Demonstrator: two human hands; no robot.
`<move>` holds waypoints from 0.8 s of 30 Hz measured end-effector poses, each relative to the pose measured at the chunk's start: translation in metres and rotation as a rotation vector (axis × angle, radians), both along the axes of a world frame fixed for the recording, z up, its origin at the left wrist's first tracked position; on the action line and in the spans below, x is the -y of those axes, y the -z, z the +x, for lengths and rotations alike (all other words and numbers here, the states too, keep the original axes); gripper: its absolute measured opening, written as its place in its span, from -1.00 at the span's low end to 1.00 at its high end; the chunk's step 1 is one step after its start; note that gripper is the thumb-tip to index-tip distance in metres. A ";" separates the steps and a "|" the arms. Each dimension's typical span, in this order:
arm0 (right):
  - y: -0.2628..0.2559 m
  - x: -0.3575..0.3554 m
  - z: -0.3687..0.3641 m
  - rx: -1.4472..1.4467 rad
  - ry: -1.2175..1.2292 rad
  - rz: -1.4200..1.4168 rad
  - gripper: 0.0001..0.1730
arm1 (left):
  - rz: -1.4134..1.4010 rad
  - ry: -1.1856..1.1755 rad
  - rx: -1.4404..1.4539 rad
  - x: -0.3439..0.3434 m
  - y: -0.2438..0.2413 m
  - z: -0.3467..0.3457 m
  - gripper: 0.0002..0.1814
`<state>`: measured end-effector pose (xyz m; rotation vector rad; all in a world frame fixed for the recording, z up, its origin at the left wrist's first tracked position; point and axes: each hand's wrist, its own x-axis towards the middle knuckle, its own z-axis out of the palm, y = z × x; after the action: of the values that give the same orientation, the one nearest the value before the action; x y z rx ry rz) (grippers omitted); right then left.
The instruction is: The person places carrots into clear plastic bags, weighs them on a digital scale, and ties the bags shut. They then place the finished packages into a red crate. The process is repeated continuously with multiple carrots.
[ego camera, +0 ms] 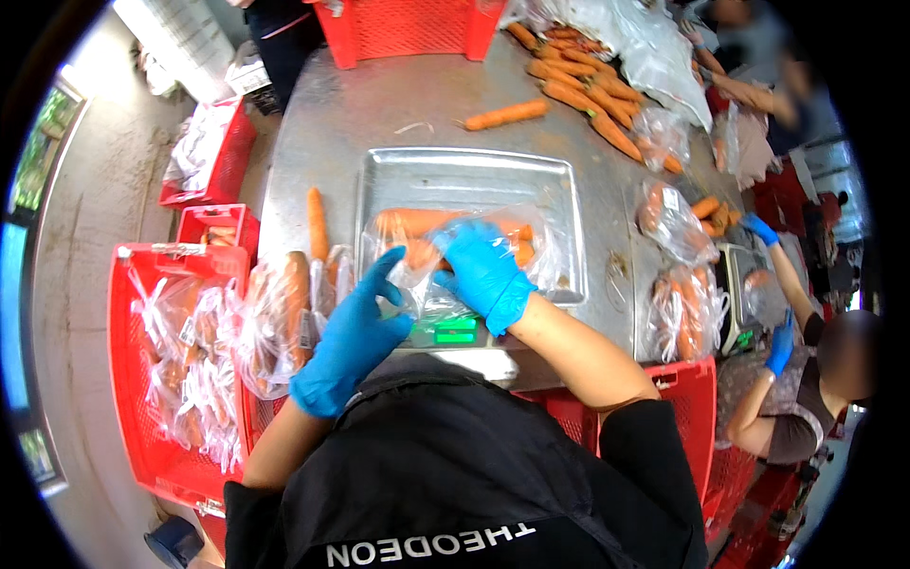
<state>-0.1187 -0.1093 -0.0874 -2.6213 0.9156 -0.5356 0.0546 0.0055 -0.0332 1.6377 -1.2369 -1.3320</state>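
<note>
A clear plastic bag of carrots (pixel 419 222) lies on the metal tray of a scale (pixel 469 174), whose green display (pixel 455 331) glows at the near edge. My right hand (pixel 483 267), in a blue glove, rests over the bag with its fingers bent on the plastic; whether it grips is hard to tell. At the bag's left end is my left hand (pixel 362 327), also gloved in blue, thumb and forefinger apart. Left of the tray, a loose carrot (pixel 317 224) lies beside filled carrot bags (pixel 274 320).
Red crates (pixel 121 370) with bagged carrots stand at the left. A carrot pile (pixel 586 82) and one carrot (pixel 506 114) lie on the steel table (pixel 313 128). More bags (pixel 682 313) are at the right, near a co-worker's gloved hands (pixel 780 345) and second scale. A red crate (pixel 412 28) stands at the far edge.
</note>
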 end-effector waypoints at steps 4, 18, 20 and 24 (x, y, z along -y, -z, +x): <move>-0.009 0.018 0.005 0.031 -0.090 0.239 -0.60 | -0.104 -0.127 -0.262 0.015 0.009 0.018 -0.52; -0.029 0.013 0.021 -0.262 -0.035 0.110 -0.62 | -0.265 -0.258 -0.613 0.017 -0.022 0.032 -0.58; -0.022 0.004 0.034 -0.330 0.002 0.066 -0.67 | -0.287 -0.391 -0.529 0.013 -0.027 0.017 -0.53; -0.016 -0.004 0.035 -0.116 -0.020 0.083 -0.69 | -0.636 -0.365 0.227 0.014 0.004 0.018 -0.39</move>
<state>-0.0842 -0.1058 -0.0716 -2.6062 0.9244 -0.3355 0.0726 -0.0090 -0.0373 1.4657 -1.2432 -0.4657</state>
